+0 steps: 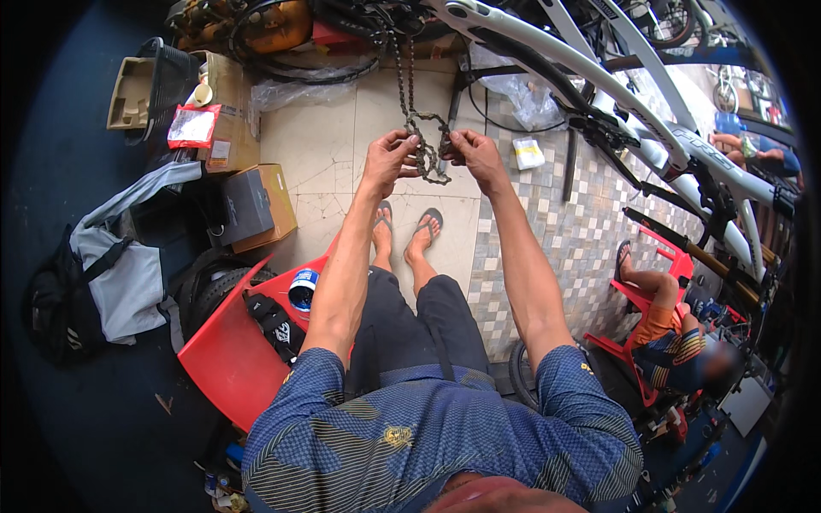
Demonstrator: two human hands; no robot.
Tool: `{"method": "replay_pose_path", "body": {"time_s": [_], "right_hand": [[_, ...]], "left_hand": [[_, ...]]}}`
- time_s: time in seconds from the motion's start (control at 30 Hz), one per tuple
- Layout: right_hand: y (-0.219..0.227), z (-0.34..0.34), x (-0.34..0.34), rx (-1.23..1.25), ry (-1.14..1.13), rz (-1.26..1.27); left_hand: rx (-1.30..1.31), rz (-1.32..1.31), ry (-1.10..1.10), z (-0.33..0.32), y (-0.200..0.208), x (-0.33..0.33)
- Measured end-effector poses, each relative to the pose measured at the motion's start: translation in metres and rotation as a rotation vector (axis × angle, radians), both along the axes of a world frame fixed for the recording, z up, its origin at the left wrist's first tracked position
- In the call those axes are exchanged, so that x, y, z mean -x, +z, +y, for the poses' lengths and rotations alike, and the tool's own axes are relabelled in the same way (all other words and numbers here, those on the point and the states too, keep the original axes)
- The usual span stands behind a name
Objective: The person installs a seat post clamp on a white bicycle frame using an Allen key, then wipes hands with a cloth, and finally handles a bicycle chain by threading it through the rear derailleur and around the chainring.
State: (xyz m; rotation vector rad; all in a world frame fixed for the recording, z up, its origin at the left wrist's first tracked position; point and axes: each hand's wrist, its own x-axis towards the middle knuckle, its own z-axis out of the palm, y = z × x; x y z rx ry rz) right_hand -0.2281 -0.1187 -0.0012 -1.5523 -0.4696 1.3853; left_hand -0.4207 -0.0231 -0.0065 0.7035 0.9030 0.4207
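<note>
"Two hands in view. State of each?"

"Left hand [391, 160]: thumb and fingertips drawn into a pinch on the chain [421, 156], remaining fingers loosely curled. Right hand [479, 160]: similar pinch, gripping the chain's opposite side."

"Position of the chain, taking the white bike frame [701, 147] as reference?"

"Left of the frame, held clear of the floor. Two strands run down to the hands; between and below the fingers the chain bunches into uneven loops. Upper ends, left of the frame's far end: too cluttered to trace."

"Progress?"

"Done: chain taken up in both hands. Not done, by my judgement: the loops remain to be straightened. Joined or parted: cannot tell, links too small."

"Labels and writing?"

"Large dark lettering along one tube of the frame; logged by place only. Far left of the frame: a red-and-white packet [193, 126], print illegible, and a cardboard box [244, 120] bearing a white sticker, also illegible. Lower left of the frame, on a red chair [224, 363]: a blue can [303, 289] with a printed wrap, near a black pouch [274, 325] with pale markings, none readable."
</note>
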Motion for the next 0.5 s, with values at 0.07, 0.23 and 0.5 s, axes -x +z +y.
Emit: {"method": "replay_pose_path", "body": {"time_s": [0.07,0.23,0.5], "right_hand": [[0.000,-0.001,0.002,-0.006,-0.004,-0.002],[-0.002,-0.004,0.008,-0.025,-0.033,0.002],[0.002,-0.008,0.008,-0.002,-0.103,-0.109]], "left_hand": [[-0.004,0.006,0.005,-0.001,0.000,-0.001],[-0.009,-0.001,0.003,-0.002,0.003,-0.002],[-0.126,0.098,-0.013,0.003,-0.005,-0.001]]}}
